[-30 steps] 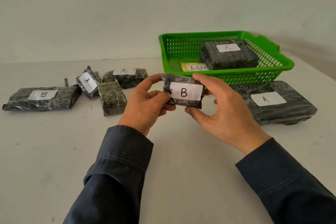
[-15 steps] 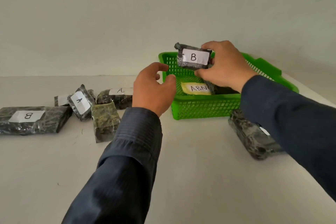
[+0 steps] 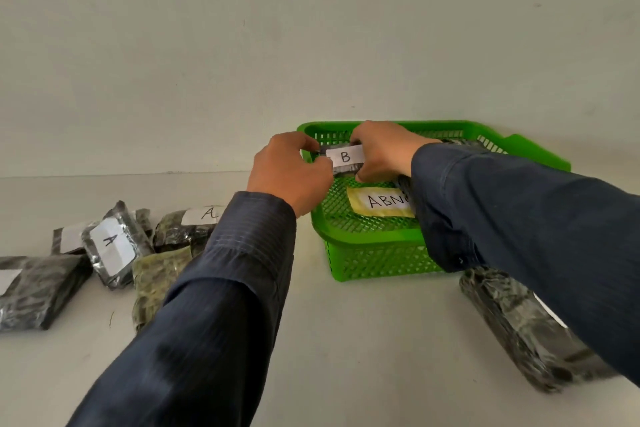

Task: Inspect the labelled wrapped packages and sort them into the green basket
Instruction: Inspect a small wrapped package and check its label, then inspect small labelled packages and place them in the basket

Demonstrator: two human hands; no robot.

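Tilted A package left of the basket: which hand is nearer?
Left. Both grip the B package: the left hand at the green basket's left rim, right of the tilted A package; the right hand farther right, over the basket.

The B package sits over the basket, left hand and right hand at its ends. A card lies inside. Other packages lie left; a big package sits front-right.
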